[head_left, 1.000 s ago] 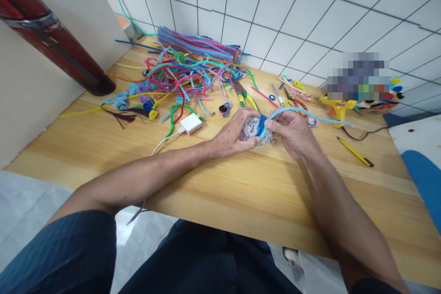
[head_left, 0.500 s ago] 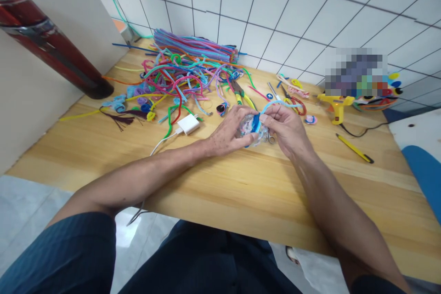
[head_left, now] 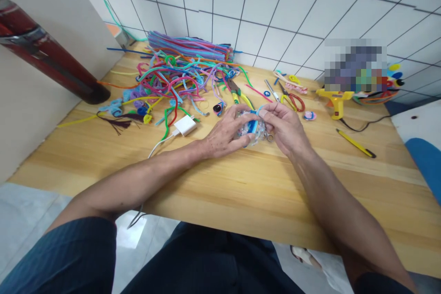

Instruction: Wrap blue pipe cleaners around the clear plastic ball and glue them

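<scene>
Just over the front middle of the table, my left hand (head_left: 227, 131) grips a roundish, clear, shiny piece (head_left: 255, 137) with a blue band (head_left: 253, 125) across it. Whether it is a plastic cup or a wrapped bundle I cannot tell. At its right side my right hand (head_left: 282, 124) pinches a light blue pipe cleaner (head_left: 261, 110) between thumb and fingers. Most of that strand is hidden by the fingers. Small scissors handles (head_left: 269, 137) show beneath, between the hands.
Behind lie tangled pipe cleaners (head_left: 179, 78) and a neat bundle of them (head_left: 189, 47). Pliers (head_left: 237, 92), red-handled scissors (head_left: 292, 100), a yellow glue gun (head_left: 336, 101) and a yellow cutter knife (head_left: 355, 143) lie to the right. Left are a white charger (head_left: 185, 125) and a red flask (head_left: 51, 50).
The light blue pipe cleaner's free end, which stuck out to the right over my right hand, no longer shows there. Both hands stay nearly in place; the view has shifted slightly.
</scene>
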Demonstrator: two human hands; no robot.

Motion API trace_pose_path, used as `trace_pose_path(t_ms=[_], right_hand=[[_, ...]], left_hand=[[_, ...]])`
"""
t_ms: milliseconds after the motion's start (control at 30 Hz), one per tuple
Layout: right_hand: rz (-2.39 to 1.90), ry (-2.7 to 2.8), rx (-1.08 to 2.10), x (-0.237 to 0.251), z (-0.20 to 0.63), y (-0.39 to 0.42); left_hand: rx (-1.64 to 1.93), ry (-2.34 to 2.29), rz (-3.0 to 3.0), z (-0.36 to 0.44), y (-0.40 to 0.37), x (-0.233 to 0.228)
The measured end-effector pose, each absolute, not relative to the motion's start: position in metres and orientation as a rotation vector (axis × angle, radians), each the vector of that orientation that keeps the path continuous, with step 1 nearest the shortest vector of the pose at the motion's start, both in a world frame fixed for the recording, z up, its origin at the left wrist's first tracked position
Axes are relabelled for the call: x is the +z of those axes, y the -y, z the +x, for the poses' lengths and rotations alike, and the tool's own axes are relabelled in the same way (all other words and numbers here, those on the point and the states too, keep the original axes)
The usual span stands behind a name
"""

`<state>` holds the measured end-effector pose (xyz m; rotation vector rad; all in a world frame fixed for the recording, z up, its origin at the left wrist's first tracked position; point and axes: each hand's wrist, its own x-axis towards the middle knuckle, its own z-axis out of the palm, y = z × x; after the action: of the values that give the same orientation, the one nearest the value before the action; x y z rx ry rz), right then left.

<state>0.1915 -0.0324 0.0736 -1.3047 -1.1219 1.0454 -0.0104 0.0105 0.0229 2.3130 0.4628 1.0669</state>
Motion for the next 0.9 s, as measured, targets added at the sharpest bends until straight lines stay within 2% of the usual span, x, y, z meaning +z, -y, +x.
trace_pose_path(t_ms=[433,900], right_hand=[[-1.347,1.566,0.857,0.091,0.199,0.045],[-1.348,1.636,0.793,0.085,0.197,0.044]], left_hand=[[1.040,-0.501,2.199,-0.011,-0.020,0.026],[1.073,-0.527,2.223,-0.009,-0.019,0.025]])
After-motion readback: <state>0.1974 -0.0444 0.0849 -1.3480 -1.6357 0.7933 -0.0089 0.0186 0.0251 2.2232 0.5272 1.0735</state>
